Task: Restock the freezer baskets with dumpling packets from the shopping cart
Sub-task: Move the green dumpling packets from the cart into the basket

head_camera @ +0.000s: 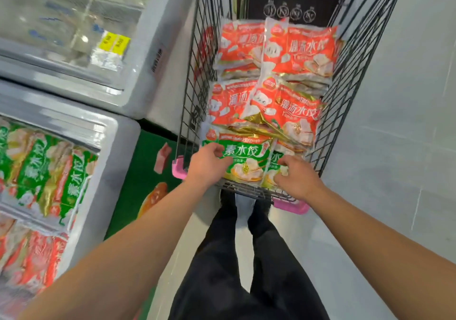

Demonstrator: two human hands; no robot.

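Dumpling packets [271, 72] fill the wire shopping cart [345, 77], red ones stacked toward the far end and green ones at the near end. The person leans over the near rim with both arms out. Their left hand [206, 165] curls its fingers around the left edge of the top green packet [243, 158], gripping it. Their right hand [297, 177] rests on a second green packet [274, 161] just beside it, fingers bent onto the wrapper. To the left, an open freezer [118, 146] holds green and red packets standing in rows.
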